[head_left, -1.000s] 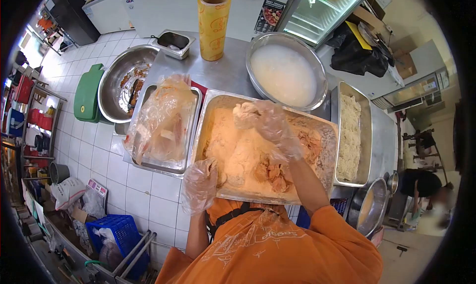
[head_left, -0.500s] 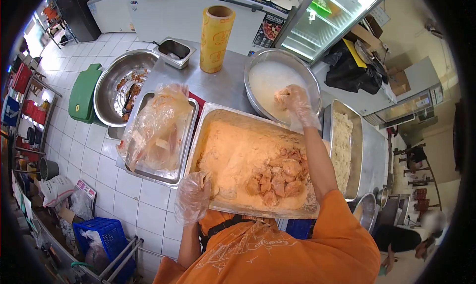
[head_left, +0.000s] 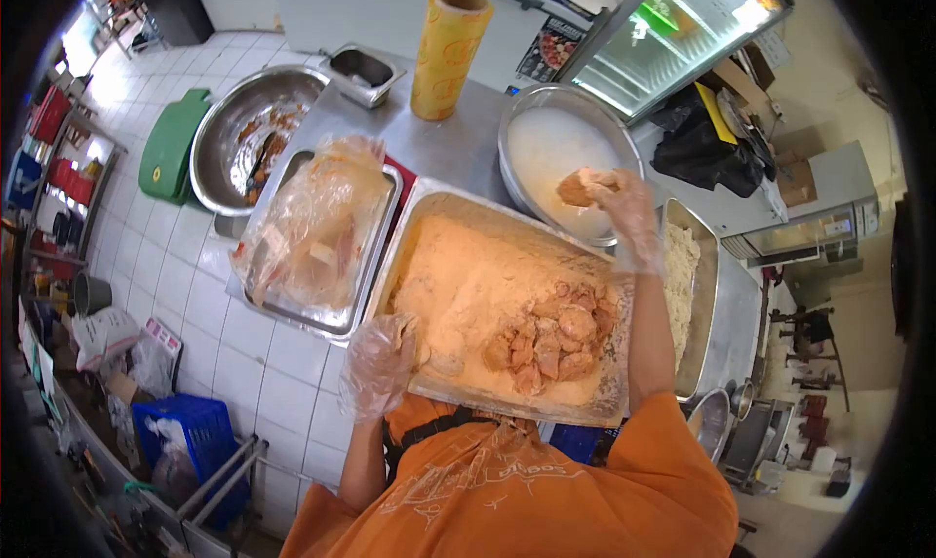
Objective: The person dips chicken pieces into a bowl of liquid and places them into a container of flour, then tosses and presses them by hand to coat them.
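My right hand (head_left: 629, 212), in a clear plastic glove, is closed on a piece of raw chicken (head_left: 585, 186). It holds the piece over a metal bowl (head_left: 507, 158) of cloudy white liquid (head_left: 551, 139). My left hand (head_left: 378, 363), gloved too, grips the near left corner of a big metal tray (head_left: 517, 409); its fingertips are partly hidden. Orange-tinted flour (head_left: 448, 275) covers the tray's bottom. Several raw chicken pieces (head_left: 551, 339) are heaped on the flour at the right side.
Left of the flour tray, a smaller tray (head_left: 336, 324) bears a plastic bag (head_left: 312, 227). Behind stand a yellow wrap roll (head_left: 448, 61) and a small metal container (head_left: 361, 76). A pan of pale crumbly coating (head_left: 680, 275) lies right; a large basin (head_left: 219, 158) is at far left.
My right hand has risen from the liquid and shifted right, with the chicken piece now in plain sight. My left hand stays at the tray corner. The head view has tilted slightly.
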